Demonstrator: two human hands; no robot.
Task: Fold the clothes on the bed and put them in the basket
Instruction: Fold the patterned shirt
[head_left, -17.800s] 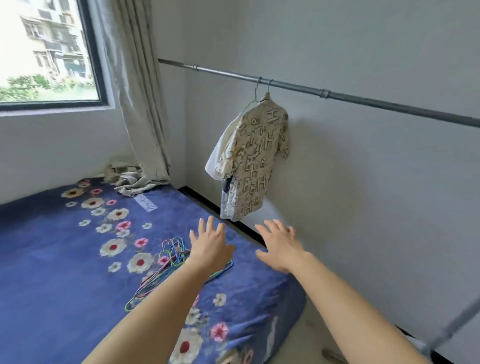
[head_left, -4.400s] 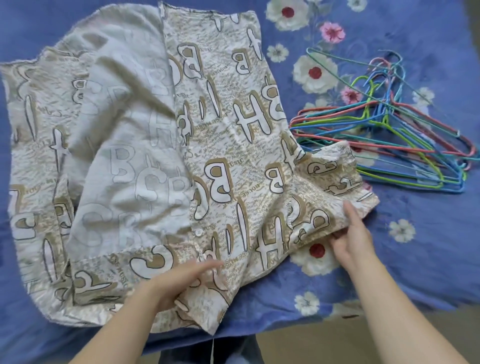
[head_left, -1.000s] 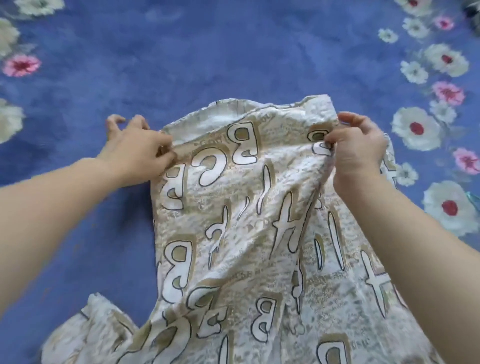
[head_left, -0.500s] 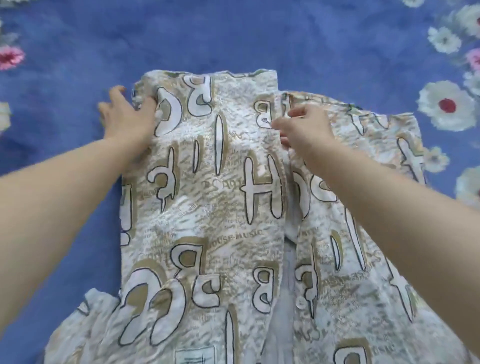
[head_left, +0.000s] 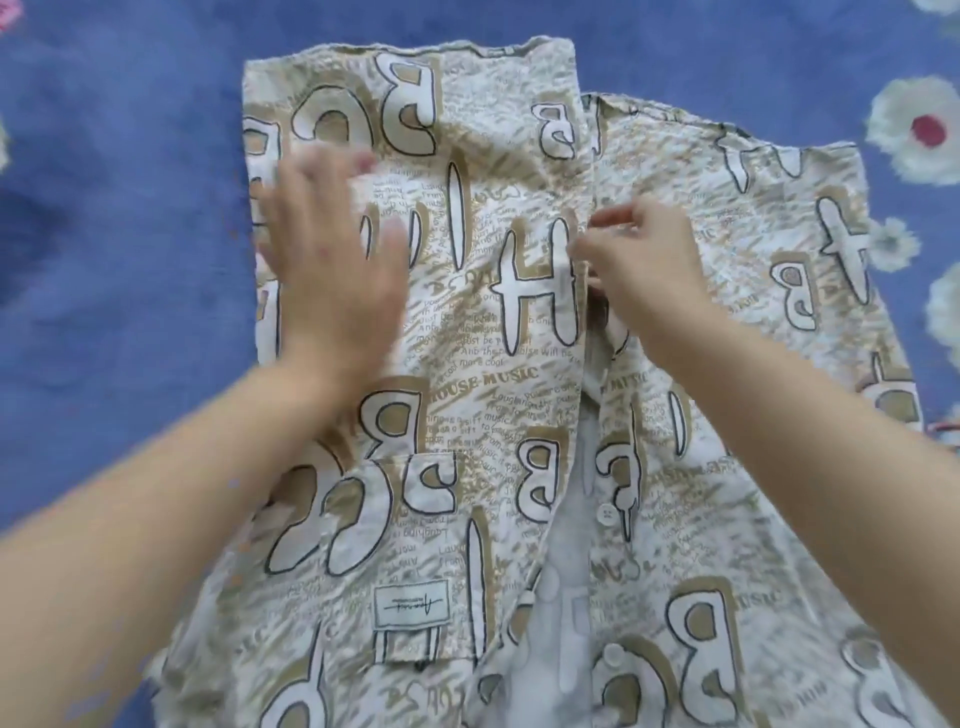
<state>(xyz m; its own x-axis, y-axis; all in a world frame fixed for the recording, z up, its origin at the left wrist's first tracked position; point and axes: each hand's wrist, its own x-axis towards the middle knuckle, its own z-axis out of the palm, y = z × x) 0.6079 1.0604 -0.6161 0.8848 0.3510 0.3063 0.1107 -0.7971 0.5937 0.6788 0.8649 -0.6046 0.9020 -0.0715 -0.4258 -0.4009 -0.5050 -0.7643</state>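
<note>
I have the shirt (head_left: 467, 364) spread front-up on the blue flowered bedcover (head_left: 130, 260), its two front panels meeting down the middle, so that it lies as one flat layer before any fold is made. My left hand (head_left: 332, 260) lies flat on the panel on its own side, fingers straight and spread, grasping nothing. It is blurred, and I judge it is smoothing the cloth and pinning it so that the panel cannot slide. My right hand (head_left: 644, 265) is curled at the centre line, fingertips pinching the front edge of the shirt where the panels meet, I think to draw that edge straight against its partner. Nearer me the opening gapes, with the pale inside and a button (head_left: 605, 514) showing, so the front is not yet closed up evenly. The risk I see is that tugging the edge drags wrinkles into the panel under the flat palm. No basket is in view, so folding has barely begun
</note>
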